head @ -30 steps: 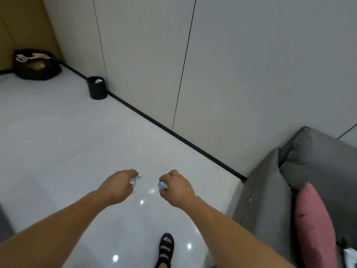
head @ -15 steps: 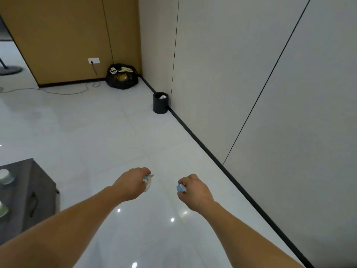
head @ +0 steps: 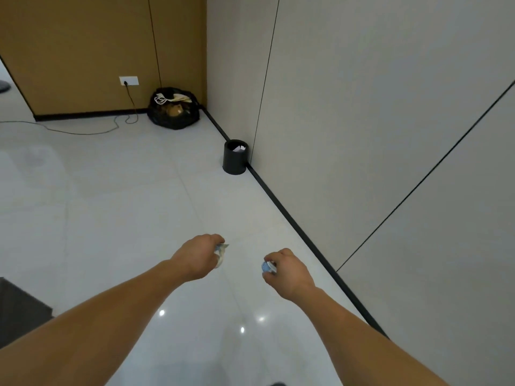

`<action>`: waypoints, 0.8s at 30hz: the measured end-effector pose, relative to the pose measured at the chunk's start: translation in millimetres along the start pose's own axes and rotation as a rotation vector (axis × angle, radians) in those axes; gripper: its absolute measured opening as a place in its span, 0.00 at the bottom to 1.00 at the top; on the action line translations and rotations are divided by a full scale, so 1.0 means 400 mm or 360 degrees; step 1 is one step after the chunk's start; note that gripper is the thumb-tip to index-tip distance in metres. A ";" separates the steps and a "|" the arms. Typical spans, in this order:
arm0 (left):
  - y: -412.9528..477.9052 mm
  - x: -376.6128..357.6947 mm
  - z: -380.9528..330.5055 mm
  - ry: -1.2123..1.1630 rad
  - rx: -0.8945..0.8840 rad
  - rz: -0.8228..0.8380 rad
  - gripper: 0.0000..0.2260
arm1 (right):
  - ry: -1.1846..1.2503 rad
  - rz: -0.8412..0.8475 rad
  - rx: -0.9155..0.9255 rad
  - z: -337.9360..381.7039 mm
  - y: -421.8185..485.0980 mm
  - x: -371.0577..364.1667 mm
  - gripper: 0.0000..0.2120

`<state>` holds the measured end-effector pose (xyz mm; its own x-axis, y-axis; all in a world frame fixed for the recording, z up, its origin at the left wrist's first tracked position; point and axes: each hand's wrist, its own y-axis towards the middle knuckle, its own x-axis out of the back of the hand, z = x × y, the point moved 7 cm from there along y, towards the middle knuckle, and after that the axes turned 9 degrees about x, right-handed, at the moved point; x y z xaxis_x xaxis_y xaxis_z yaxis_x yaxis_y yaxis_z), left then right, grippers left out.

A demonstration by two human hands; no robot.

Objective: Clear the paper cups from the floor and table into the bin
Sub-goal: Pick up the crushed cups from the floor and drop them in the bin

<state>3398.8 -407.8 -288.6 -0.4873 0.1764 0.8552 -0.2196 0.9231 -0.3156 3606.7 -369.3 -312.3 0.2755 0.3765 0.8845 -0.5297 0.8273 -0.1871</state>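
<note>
Both arms reach forward over pale glossy floor (head: 111,218). Left hand (head: 199,254) grips a crumpled paper cup (head: 221,250), white with blue print, poking out past the knuckles. Right hand (head: 287,271) holds a second crushed cup (head: 267,267), blue end showing toward the left hand; the hands are apart. Ahead of both hands, well apart, black bin (head: 235,157) stands against the wall skirting, white scrap inside. Farther ahead and left of the left hand, black bag (head: 174,108) sits in the corner; cable (head: 83,132) trails from a wall socket (head: 128,80).
</note>
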 end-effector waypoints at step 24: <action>1.151 0.416 0.031 -0.0091 0.0245 -0.0015 0.20 | -0.0010 0.0100 0.0263 -0.061 1.300 0.281 0.19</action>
<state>3206.1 42.3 -296.8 -0.5309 0.1443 0.8351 -0.3491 0.8606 -0.3707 3381.9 113.4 -320.6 0.2330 0.4222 0.8760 -0.6706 0.7222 -0.1697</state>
